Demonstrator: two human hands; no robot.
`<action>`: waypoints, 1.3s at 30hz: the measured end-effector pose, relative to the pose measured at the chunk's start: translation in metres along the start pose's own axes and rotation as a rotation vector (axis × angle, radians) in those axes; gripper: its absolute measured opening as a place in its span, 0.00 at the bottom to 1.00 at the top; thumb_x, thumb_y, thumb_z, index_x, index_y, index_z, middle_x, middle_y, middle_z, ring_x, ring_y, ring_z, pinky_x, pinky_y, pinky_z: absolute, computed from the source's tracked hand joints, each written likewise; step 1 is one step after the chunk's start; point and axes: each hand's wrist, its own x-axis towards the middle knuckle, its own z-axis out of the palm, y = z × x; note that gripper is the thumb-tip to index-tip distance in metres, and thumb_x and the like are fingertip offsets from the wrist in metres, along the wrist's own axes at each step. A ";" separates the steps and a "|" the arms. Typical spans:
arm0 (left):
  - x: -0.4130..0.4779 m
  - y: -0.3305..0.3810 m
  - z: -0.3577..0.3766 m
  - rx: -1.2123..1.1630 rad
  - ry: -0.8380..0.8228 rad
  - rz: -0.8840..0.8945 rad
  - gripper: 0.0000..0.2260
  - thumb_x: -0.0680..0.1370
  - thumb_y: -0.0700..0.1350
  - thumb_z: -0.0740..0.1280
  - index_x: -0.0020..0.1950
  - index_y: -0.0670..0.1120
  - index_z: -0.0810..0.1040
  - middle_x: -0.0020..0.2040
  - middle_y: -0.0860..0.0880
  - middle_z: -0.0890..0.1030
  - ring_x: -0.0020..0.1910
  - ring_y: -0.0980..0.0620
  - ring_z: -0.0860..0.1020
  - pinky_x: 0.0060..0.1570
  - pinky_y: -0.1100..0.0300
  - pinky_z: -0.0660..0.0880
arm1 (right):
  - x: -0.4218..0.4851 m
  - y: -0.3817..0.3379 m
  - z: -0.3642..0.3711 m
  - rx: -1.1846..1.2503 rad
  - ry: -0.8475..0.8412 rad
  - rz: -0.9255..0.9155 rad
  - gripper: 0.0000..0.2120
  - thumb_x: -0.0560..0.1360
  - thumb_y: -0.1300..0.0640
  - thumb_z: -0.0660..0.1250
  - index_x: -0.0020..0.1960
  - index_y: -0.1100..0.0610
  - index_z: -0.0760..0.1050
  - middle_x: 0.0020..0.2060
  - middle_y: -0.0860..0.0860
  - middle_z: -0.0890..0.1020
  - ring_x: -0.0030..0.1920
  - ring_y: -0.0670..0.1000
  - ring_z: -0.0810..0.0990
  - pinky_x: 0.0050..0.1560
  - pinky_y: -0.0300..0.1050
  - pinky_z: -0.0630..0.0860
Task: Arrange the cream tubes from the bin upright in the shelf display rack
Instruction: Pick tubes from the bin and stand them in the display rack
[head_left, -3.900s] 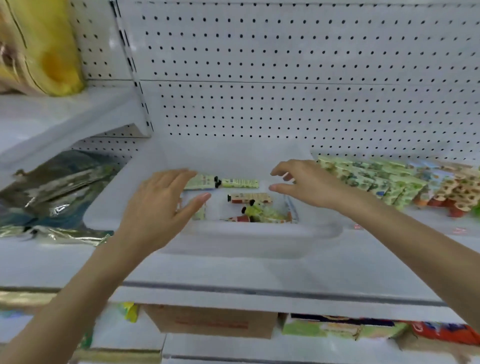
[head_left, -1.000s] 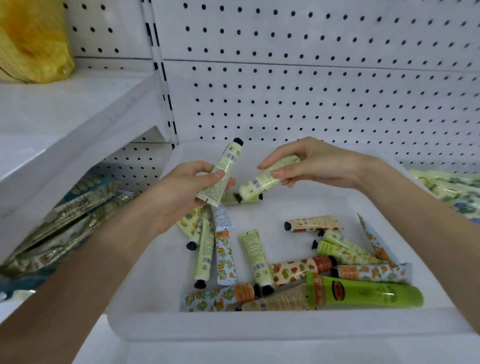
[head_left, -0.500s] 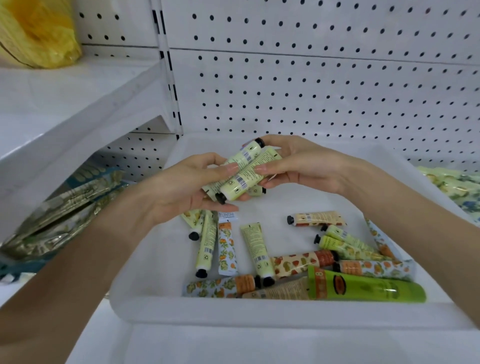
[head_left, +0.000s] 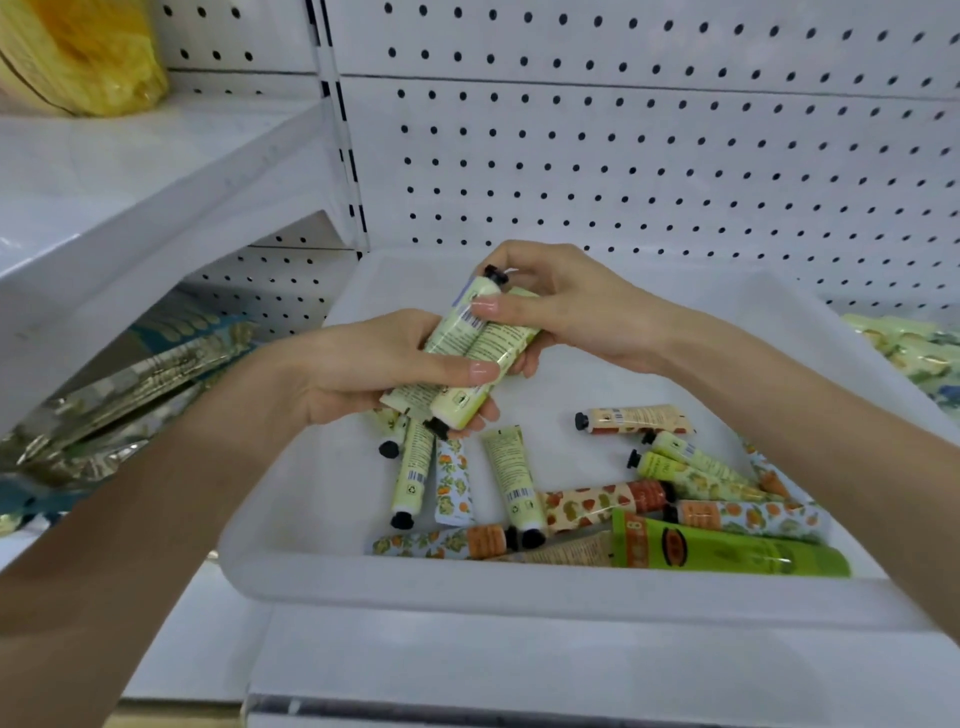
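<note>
A white plastic bin (head_left: 519, 592) sits on the shelf, with several small cream tubes (head_left: 514, 483) lying loose on its floor and a large green tube (head_left: 727, 551) near its front wall. Above the bin, my left hand (head_left: 353, 369) grips two pale green tubes (head_left: 467, 358) side by side, one cap pointing up, the other down. My right hand (head_left: 566, 306) pinches the upper ends of the same two tubes from the right. No display rack is in view.
A white pegboard wall (head_left: 623, 156) stands behind the bin. A higher shelf (head_left: 130, 171) juts out at left with a yellow bag (head_left: 83, 52) on it. Foil packets (head_left: 130, 379) lie under it. More green packaged goods (head_left: 909, 353) lie at far right.
Both hands reached into the bin and each lifted a pale green tube. They brought the tubes together, and now the pair rests in my left hand, with my right hand on their upper ends.
</note>
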 end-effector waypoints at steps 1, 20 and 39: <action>0.000 0.000 0.000 -0.004 0.006 -0.002 0.12 0.72 0.47 0.72 0.51 0.43 0.79 0.43 0.43 0.84 0.43 0.46 0.83 0.52 0.50 0.80 | 0.000 0.000 0.001 -0.006 -0.007 -0.001 0.09 0.77 0.58 0.65 0.55 0.62 0.73 0.45 0.55 0.79 0.36 0.49 0.82 0.32 0.40 0.77; 0.007 -0.001 -0.006 -0.314 0.259 0.014 0.12 0.75 0.38 0.66 0.58 0.44 0.76 0.52 0.43 0.84 0.50 0.48 0.83 0.49 0.57 0.80 | 0.005 0.062 -0.007 -0.640 -0.355 0.370 0.21 0.70 0.48 0.73 0.58 0.56 0.75 0.48 0.47 0.79 0.46 0.47 0.79 0.41 0.34 0.75; 0.010 0.000 -0.007 -0.358 0.388 0.011 0.11 0.76 0.38 0.68 0.58 0.43 0.77 0.49 0.45 0.85 0.48 0.50 0.83 0.54 0.54 0.79 | 0.003 0.031 -0.020 -0.199 -0.381 0.387 0.03 0.71 0.64 0.72 0.44 0.61 0.80 0.36 0.51 0.83 0.37 0.45 0.82 0.39 0.34 0.77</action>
